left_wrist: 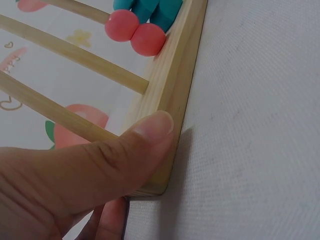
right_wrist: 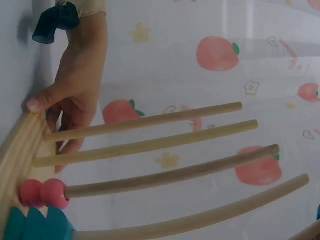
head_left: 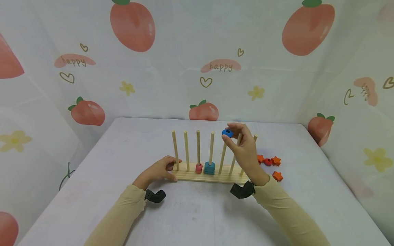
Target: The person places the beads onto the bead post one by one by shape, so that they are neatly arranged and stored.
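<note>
A wooden peg board [head_left: 197, 176] with several upright pegs stands on the table. My left hand [head_left: 158, 169] grips its left end, the thumb [left_wrist: 150, 135] pressing on the near edge with the fingers behind. At the top of the fifth peg from the left [head_left: 223, 159], my right hand [head_left: 246, 152] pinches a blue bead [head_left: 227, 133] between thumb and fingers; the bead overlaps the peg's tip. Two round pink beads [right_wrist: 53, 193] are stacked on the third peg, and teal scalloped beads [head_left: 209, 168] on the fourth. The other pegs carry no beads in view.
Right of the board lie orange star beads [head_left: 277, 176] and a round red bead [head_left: 268, 162]. A fruit-print cloth [head_left: 160, 89] hangs behind and beside the white table [head_left: 191, 218]. Black wrist mounts [head_left: 242, 190] stick out below both hands.
</note>
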Available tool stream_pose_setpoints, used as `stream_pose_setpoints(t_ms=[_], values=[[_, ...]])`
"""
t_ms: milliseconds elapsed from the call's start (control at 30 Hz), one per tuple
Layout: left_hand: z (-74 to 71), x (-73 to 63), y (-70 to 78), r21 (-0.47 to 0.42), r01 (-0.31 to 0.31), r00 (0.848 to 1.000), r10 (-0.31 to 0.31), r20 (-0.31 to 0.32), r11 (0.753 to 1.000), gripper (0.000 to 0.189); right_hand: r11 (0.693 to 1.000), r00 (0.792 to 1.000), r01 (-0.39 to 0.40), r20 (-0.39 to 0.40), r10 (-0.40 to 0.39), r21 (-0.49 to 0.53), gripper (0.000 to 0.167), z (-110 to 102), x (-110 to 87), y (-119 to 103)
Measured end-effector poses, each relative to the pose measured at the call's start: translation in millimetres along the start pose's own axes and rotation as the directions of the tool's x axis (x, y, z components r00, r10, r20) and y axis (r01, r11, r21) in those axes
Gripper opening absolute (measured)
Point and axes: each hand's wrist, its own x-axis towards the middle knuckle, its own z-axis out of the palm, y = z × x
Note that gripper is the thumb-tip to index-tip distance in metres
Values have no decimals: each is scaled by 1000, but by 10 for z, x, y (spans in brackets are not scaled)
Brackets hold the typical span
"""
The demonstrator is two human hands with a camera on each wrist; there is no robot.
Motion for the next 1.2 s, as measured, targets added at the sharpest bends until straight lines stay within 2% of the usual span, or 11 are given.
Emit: stream_pose_setpoints(t_ms=[267, 633, 800, 933, 1033, 1100, 1200], values=[[4, 3, -9, -5, -5, 1000, 5, -2, 1000, 69, 992, 992, -111, -60, 115, 65, 37, 89, -147, 150], [1, 2, -2, 4, 30, 999, -30, -19, 1000, 69, 974, 973, -229, -9, 229, 5, 34, 121, -409, 429], [1, 5, -11, -4, 28, 999, -28, -15, 1000, 69, 937, 937, -344, 31, 347, -63, 37, 116, -552, 549], [4, 12, -17, 12, 31, 999, -30, -20, 999, 69, 890, 891, -444, 48, 451, -104, 37, 111, -648, 635], [5, 16, -19, 23, 32, 999, -32, -24, 999, 68, 858, 855, -508, 75, 513, -81, 36, 106, -698, 707], [5, 19, -21, 27, 31, 999, -31, -26, 999, 67, 845, 839, -532, 98, 534, -55, 35, 100, -722, 741], [7, 21, -23, 13, 27, 999, -26, -18, 1000, 67, 841, 833, -540, 127, 539, -28, 34, 95, -749, 770]])
